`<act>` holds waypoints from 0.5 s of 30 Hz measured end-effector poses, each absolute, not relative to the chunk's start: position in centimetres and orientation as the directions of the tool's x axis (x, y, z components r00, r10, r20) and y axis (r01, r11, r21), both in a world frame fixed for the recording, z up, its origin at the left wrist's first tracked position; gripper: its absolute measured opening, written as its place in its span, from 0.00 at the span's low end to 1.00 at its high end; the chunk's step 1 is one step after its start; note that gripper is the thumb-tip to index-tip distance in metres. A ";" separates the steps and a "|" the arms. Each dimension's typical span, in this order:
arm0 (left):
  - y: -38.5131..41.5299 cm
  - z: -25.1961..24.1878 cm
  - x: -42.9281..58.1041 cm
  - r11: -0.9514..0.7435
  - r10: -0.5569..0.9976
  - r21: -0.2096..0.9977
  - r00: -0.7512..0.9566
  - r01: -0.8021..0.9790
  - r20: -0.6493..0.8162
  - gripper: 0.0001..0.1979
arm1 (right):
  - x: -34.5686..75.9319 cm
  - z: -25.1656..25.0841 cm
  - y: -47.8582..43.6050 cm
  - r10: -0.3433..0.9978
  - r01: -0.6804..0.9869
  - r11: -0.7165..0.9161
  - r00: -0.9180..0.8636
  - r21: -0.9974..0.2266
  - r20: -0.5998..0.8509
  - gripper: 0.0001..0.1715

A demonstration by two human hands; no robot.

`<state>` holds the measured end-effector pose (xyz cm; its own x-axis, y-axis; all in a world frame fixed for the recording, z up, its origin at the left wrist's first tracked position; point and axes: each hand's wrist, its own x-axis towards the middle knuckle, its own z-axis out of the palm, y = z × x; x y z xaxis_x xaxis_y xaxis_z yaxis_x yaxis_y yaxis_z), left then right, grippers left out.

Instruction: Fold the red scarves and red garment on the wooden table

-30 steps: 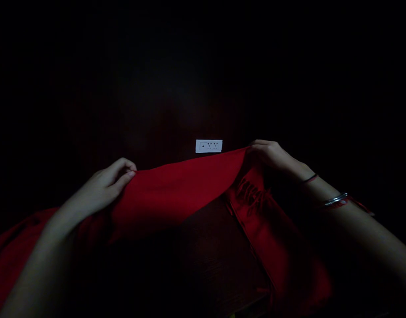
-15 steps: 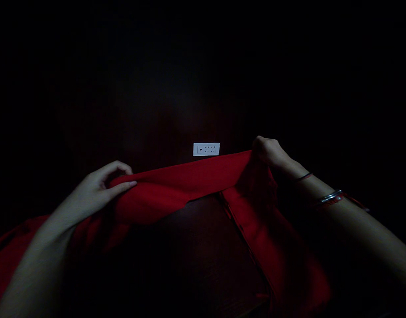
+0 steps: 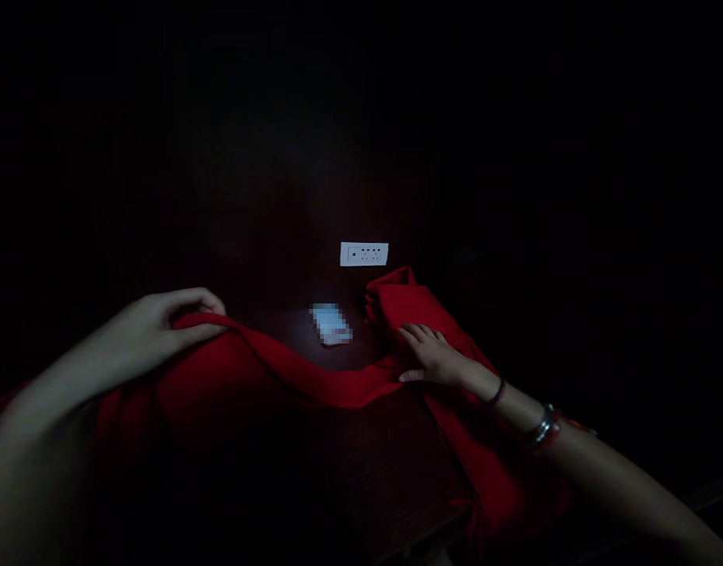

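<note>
Red cloth (image 3: 314, 381) — between both hands (image 3: 161, 318) (image 3: 435, 358)

The left hand (image 3: 174, 318) is at the left, knuckles up, fingers curled in and thumb closed against them in a pinch; its forearm (image 3: 43, 428) runs back to the near left corner, blurred and dim; the right hand (image 3: 435, 358) lies lower and right of centre, palm down, fingers (image 3: 417, 336) spread flat and pointing far-left; its forearm (image 3: 624, 487) slants away to the near right.
</note>
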<state>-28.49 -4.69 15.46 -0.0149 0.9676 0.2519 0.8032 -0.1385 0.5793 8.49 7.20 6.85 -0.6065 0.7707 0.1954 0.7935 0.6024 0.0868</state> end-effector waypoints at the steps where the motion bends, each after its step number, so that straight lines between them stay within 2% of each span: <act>1: -4.7 15.5 -28.7 -0.124 0.968 0.586 -0.033 0.801 0.250 0.14 | 8.0 5.5 6.7 0.791 0.821 0.552 -0.571 0.145 0.218 0.46; 3: -4.9 15.5 -29.4 -0.082 0.969 0.597 -0.075 0.798 0.234 0.17 | 7.6 3.8 6.3 0.793 0.837 0.490 -0.544 0.243 0.274 0.37; 5: -5.1 15.5 -30.2 -0.038 0.972 0.605 -0.113 0.796 0.208 0.19 | 8.0 3.2 6.5 0.761 0.817 0.495 -0.572 0.296 0.308 0.25; 8: -5.1 15.3 -31.3 0.023 0.973 0.600 -0.156 0.800 0.170 0.22 | 9.2 3.9 7.1 0.715 0.769 0.572 -0.638 0.285 0.287 0.19; 11: -4.8 15.1 -31.9 0.077 0.973 0.565 -0.186 0.822 0.137 0.20 | 10.0 5.3 7.7 0.674 0.705 0.697 -0.706 0.128 0.219 0.18; 14: -4.4 14.8 -32.5 0.112 0.976 0.527 -0.193 0.842 0.101 0.15 | 10.7 7.6 8.6 0.684 0.663 0.728 -0.686 -0.174 0.247 0.15; 15: -4.3 14.6 -32.8 0.110 0.969 0.511 -0.206 0.852 0.136 0.15 | 11.0 8.7 9.0 0.710 0.650 0.704 -0.653 -0.286 0.263 0.13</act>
